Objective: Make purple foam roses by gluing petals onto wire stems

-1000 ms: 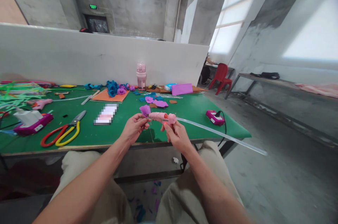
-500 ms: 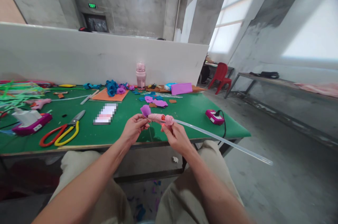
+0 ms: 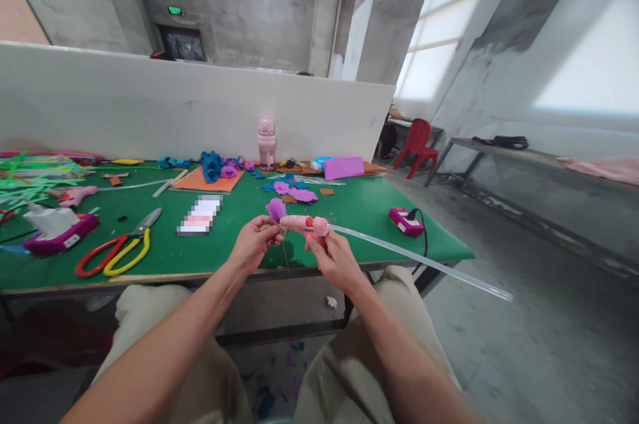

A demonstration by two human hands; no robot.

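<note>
My left hand (image 3: 255,241) pinches a purple paper flower (image 3: 275,209) near its base, and a thin wire stem hangs below the fingers. Closed round the handle of a pink glue gun (image 3: 298,222) is my right hand (image 3: 332,256). The gun's nozzle points left and meets the base of the flower, though the exact contact is too small to make out. A long clear glue stick (image 3: 424,258) juts out of the gun's rear and slopes down to the right past the table edge.
On the green table (image 3: 164,254) lie scissors (image 3: 130,237), a phone-like blurred item (image 3: 200,216), blue and purple paper flowers (image 3: 212,166), petals (image 3: 303,195) and a pink bottle (image 3: 266,143). A purple power block (image 3: 407,221) sits at right. A white partition (image 3: 200,104) stands behind.
The free end of the glue stick has risen slightly and shifted a little left. The flower's wire stem has swung slightly; both hands keep nearly the same position.
</note>
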